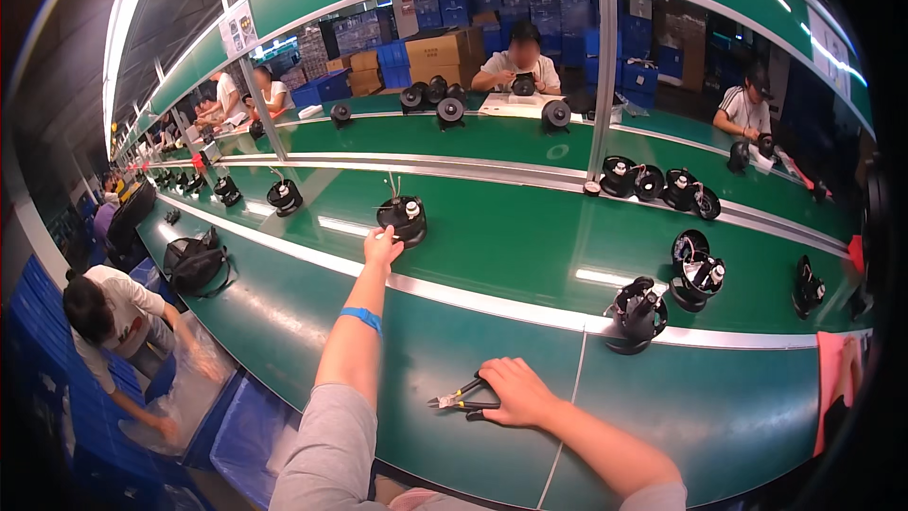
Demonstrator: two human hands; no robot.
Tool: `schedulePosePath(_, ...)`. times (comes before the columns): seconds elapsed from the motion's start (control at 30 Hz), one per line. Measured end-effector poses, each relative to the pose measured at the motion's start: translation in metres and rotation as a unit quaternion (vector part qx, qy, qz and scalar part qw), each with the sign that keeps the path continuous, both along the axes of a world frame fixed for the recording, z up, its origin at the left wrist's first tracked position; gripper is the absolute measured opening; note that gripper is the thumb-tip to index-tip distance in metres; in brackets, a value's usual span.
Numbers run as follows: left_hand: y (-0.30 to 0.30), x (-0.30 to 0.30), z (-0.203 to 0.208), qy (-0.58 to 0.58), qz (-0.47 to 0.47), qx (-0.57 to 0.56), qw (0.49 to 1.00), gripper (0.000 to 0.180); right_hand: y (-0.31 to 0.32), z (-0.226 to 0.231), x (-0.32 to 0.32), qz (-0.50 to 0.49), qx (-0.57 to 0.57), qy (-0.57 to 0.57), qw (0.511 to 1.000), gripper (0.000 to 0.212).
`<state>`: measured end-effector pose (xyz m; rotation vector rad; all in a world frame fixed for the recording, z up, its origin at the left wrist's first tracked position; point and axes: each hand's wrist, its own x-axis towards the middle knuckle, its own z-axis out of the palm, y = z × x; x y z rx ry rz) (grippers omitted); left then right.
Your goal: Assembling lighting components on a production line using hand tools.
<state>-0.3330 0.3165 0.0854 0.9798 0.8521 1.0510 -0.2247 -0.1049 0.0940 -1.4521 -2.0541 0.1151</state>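
Note:
My left hand (pixel 381 248) is stretched out over the green conveyor, its fingers closed at the near rim of a round black housing (pixel 409 223). Inside that housing sits a white cylindrical part, and thin pale wires stick up from it. My right hand (pixel 518 394) is at the near worktop, wrapped round the handles of diagonal cutting pliers (pixel 458 398). The pliers have black and yellow grips, and their metal jaws point left. Some of the right fingers are hidden under the hand.
More black housings stand on the conveyor (pixel 511 255), including an open one (pixel 698 274) and another (pixel 639 314) at the metal rail. A black bag (pixel 197 263) lies on the worktop at left. A person (pixel 132 322) handles clear plastic beside blue bins. Others work across the line.

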Motion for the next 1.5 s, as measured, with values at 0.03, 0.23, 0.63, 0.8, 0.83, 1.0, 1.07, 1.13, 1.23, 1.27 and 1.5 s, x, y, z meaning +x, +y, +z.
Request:
schedulePosePath(0.03, -0.007, 0.002, 0.002, 0.032, 0.022, 0.001, 0.999, 0.055, 0.000, -0.001, 0.000, -0.001, 0.001, -0.005, 1.000, 0.059)
schedulePosePath(0.23, -0.040, 0.012, 0.005, -0.016, 0.088, 0.004, 0.996, 0.022, 0.000, -0.002, -0.003, 0.005, 0.001, 0.001, 1.000, 0.060)
schedulePosePath(0.63, -0.215, -0.029, 0.022, 0.075, -0.271, -0.040, 0.959, 0.008, -0.015, 0.084, 0.054, -0.318, 0.021, 0.116, 0.941, 0.053)
schedulePosePath(0.8, -0.270, -0.030, 0.027, 0.171, -0.366, 0.018, 0.915, 0.025, -0.045, 0.126, 0.061, -0.340, -0.118, -0.037, 0.932, 0.038)
schedulePosePath(0.83, -0.275, -0.028, 0.028, 0.169, -0.370, 0.011, 0.913, 0.025, -0.049, 0.124, 0.061, -0.343, -0.126, -0.038, 0.930, 0.038)
schedulePosePath(1.0, -0.278, -0.007, 0.027, 0.273, -0.294, 0.307, 0.863, 0.062, -0.059, 0.123, 0.055, -0.308, -0.080, -0.155, 0.935, 0.038)
schedulePosePath(1.07, -0.284, 0.002, 0.030, 0.254, -0.318, 0.274, 0.871, 0.049, -0.062, 0.123, 0.052, -0.304, -0.071, -0.172, 0.934, 0.037)
schedulePosePath(1.13, -0.289, 0.009, 0.022, 0.174, -0.296, 0.297, 0.891, 0.029, -0.066, 0.125, 0.047, -0.314, -0.055, -0.193, 0.928, 0.036)
schedulePosePath(1.23, -0.304, 0.009, 0.022, 0.130, -0.212, 0.341, 0.906, 0.018, -0.066, 0.130, 0.042, -0.309, -0.047, -0.202, 0.928, 0.037)
schedulePosePath(1.27, -0.306, 0.009, 0.023, 0.108, -0.197, 0.339, 0.914, 0.017, -0.067, 0.130, 0.040, -0.307, -0.052, -0.200, 0.929, 0.037)
schedulePosePath(1.5, -0.309, 0.008, 0.029, 0.080, -0.198, 0.434, 0.876, 0.014, -0.065, 0.133, 0.041, -0.303, -0.057, -0.215, 0.927, 0.039)
